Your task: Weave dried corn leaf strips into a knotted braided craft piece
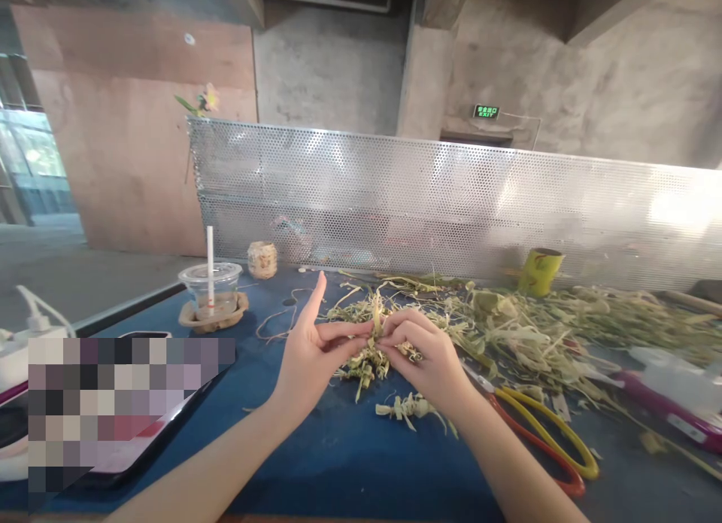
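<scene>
My left hand (pixel 316 350) and my right hand (pixel 423 354) meet over a blue table (pixel 338 455), both pinching a small bundle of dried pale green plant strips (pixel 369 354). The left index finger points up while its thumb and other fingers press the bundle. The right hand's fingers are curled round the same strips from the right. A short loose clump of strips (pixel 409 408) lies on the cloth just below the hands.
A big heap of dried stalks (pixel 535 327) spreads right. Yellow and red handled scissors (pixel 541 433) lie near my right forearm. A plastic cup with straw (pixel 211 290), a small jar (pixel 262 259), a yellow roll (pixel 540 271), a tablet (pixel 129 402) and a perforated metal screen (pixel 451 207) surround.
</scene>
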